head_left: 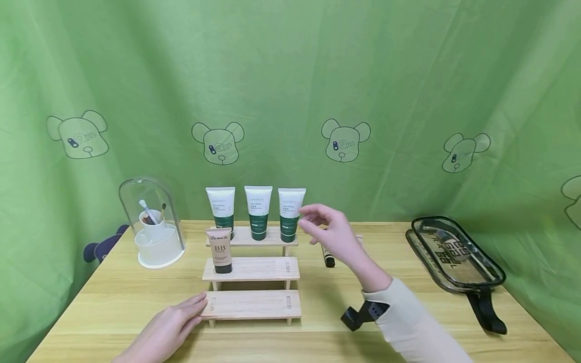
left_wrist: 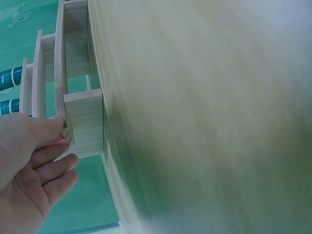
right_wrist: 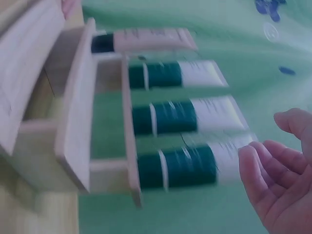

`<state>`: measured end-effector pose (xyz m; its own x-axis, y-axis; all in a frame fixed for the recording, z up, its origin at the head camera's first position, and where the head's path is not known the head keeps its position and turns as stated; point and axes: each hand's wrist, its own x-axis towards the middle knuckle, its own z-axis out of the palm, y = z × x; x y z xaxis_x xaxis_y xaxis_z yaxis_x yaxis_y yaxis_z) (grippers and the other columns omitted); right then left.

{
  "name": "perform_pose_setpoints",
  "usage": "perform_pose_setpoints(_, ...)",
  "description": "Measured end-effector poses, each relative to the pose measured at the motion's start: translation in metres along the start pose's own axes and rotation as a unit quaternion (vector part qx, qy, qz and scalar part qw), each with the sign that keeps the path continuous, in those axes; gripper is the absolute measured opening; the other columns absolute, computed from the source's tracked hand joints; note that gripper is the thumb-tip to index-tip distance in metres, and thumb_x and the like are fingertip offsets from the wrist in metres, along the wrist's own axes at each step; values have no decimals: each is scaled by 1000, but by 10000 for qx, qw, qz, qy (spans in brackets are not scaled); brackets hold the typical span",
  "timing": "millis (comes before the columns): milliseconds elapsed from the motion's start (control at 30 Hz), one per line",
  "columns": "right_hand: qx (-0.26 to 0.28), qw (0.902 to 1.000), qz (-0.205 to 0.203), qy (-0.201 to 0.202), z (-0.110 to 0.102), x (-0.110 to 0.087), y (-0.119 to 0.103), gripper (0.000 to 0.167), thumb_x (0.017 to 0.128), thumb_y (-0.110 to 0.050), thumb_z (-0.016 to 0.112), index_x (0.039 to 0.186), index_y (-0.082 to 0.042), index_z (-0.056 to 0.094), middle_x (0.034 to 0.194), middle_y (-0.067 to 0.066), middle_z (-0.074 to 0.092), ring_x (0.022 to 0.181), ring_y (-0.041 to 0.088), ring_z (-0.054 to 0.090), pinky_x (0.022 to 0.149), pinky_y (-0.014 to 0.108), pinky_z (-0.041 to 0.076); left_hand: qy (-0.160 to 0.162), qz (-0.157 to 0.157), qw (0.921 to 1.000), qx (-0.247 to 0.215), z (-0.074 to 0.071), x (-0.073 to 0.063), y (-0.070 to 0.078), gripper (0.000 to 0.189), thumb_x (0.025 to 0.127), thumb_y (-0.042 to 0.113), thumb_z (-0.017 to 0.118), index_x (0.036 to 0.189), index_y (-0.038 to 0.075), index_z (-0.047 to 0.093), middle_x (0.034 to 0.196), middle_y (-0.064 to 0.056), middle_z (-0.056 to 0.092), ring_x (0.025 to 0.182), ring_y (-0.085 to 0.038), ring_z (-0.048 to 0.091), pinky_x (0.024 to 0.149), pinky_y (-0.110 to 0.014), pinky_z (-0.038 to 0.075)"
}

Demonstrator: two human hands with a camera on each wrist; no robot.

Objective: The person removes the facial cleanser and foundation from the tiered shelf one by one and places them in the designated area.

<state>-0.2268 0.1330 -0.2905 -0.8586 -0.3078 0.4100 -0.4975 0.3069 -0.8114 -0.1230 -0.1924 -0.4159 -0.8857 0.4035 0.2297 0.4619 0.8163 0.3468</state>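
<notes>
A three-step wooden display stand (head_left: 251, 305) is on the table. At the left end of its lowest step my left hand (head_left: 168, 325) pinches the board between thumb and index finger, clearest in the left wrist view. Three white-and-green squeeze tubes (head_left: 258, 214) stand cap-down in a row on the top step. A beige BB cream tube (head_left: 221, 252) stands at the left of the middle step. My right hand (head_left: 330, 233) is beside the rightmost green-and-white tube (right_wrist: 178, 168), fingers loosely bent, nothing held. Partly behind that hand lies a black-capped tube (head_left: 329, 258).
On the left stands a white brush holder (head_left: 159, 249) with a clear domed cover and several brushes. A clear, black-trimmed pouch (head_left: 458, 254) lies at the right with its strap toward the front. A green curtain (head_left: 290, 91) hangs behind the table.
</notes>
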Motion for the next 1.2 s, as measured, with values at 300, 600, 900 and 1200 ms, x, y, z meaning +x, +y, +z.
perform_pose_setpoints(300, -232, 9970, -271, -680, 56, 4, 2, 27, 83, -15, 69, 106, -3, 63, 85, 0, 62, 75, 16, 58, 55, 27, 55, -7, 92, 10000, 32, 0, 0, -1, 34, 86, 8, 63, 118, -4, 60, 125, -17, 55, 109, -31, 55, 88, -44, 48)
perform_pose_setpoints(600, -130, 9943, -453, -958, 100, 3, 13, 30, 82, -12, 70, 107, 1, 61, 93, 7, 63, 79, 15, 59, 64, 24, 55, 38, 135, 9999, 45, 1, 0, -3, 33, 87, 8, 63, 117, -3, 60, 124, -17, 55, 109, -30, 55, 88, -43, 48)
perform_pose_setpoints(900, 334, 9936, 157, -1065, 129, 2, 17, 35, 81, -12, 71, 112, -1, 59, 104, 8, 60, 87, 18, 58, 56, 24, 56, 209, 258, 9993, 142, 2, 0, -3, 31, 86, 8, 63, 115, -3, 62, 122, -16, 57, 107, -30, 57, 86, -43, 49)
perform_pose_setpoints(1200, 283, 9951, 218, -918, 140, 9, 12, 31, 82, -11, 71, 110, -2, 61, 105, 8, 62, 85, 15, 59, 55, 22, 55, 289, 337, 9989, 146, 2, 0, -2, 32, 85, 7, 64, 115, -4, 62, 121, -16, 57, 106, -29, 57, 86, -42, 50)
